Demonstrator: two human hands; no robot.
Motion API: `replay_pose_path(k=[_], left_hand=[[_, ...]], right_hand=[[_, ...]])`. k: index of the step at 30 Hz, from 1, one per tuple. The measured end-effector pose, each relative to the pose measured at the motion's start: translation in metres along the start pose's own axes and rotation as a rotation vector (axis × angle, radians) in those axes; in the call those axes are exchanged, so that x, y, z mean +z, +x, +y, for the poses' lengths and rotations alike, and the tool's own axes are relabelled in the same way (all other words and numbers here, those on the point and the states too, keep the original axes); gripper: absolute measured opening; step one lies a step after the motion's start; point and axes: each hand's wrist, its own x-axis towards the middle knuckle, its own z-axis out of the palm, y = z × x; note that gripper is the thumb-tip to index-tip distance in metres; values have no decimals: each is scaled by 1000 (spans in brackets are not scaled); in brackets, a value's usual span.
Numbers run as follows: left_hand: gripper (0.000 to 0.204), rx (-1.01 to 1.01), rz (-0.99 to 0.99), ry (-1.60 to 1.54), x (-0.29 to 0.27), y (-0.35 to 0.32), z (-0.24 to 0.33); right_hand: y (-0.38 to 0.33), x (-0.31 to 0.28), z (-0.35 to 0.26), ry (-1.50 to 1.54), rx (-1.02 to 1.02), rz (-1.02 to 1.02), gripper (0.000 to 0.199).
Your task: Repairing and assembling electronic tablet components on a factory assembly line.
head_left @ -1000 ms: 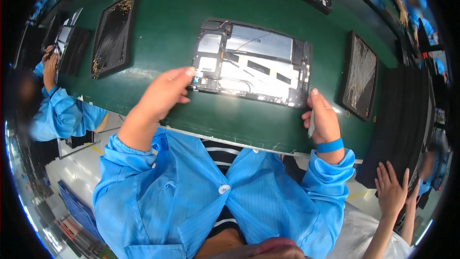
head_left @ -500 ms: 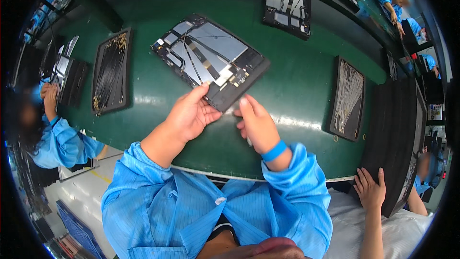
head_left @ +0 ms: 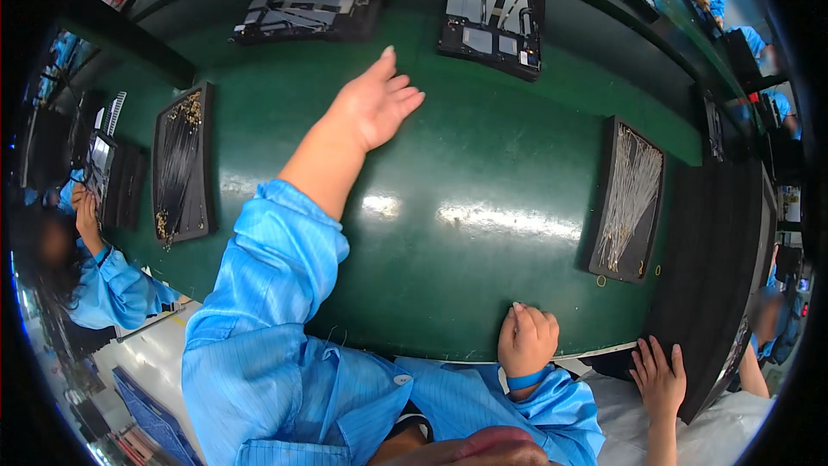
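My left hand is stretched out over the green table, fingers apart and holding nothing. It hovers below an opened flat device with grey inner parts at the far left edge; the hand does not touch it. A second opened device lies to its right. My right hand rests as a loose fist on the table's near edge, a blue band on its wrist. Nothing shows in that fist.
A black tray of thin strips lies at the left, another black tray of pale strips at the right. A dark stack sits at the right edge. Another person's hand rests nearby; a blue-sleeved co-worker sits at left.
Both hands held the opened device close in front of me; it now lies far back on the table. My left hand is extended and empty, my right hand has drawn back to the near edge.
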Motion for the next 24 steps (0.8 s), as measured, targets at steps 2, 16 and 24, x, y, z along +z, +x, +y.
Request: replay_pose_path(k=[2,16,24], left_hand=[[78,12,5,-16,19,4,-8],[19,178,240,-123,64,76,-14],[25,329,-57,124,32,-66,33]], right_hand=[[3,3,-1,0,-10,-9,24],[-4,9,10,89,-88,1,30],[-10,10,8,58,-38,-1,19]])
